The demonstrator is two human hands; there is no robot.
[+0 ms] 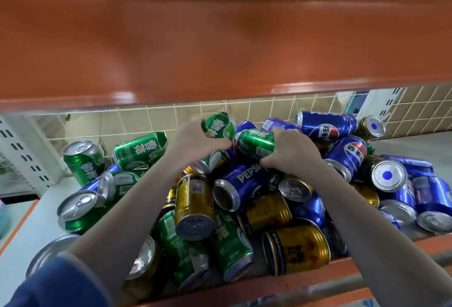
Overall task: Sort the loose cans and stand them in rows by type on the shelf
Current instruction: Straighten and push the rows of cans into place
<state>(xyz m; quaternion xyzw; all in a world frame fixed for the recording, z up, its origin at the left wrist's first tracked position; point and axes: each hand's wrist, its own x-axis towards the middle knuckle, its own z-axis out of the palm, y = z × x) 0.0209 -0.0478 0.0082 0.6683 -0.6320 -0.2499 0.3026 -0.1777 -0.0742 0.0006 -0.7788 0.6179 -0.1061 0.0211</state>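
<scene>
A heap of loose cans lies on the white shelf: green cans, blue Pepsi cans and gold cans. My left hand grips one green can lifted above the heap near the back. My right hand holds a second green can lying on its side just beside the first. Two green cans stand or lean at the back left, apart from the heap. Both forearms cross over the middle of the pile and hide some cans.
An orange shelf board hangs low overhead, close above the hands. A wire grid backs the shelf in front of beige tiles. The shelf has an orange front edge. Bare white shelf surface shows at the left and far right.
</scene>
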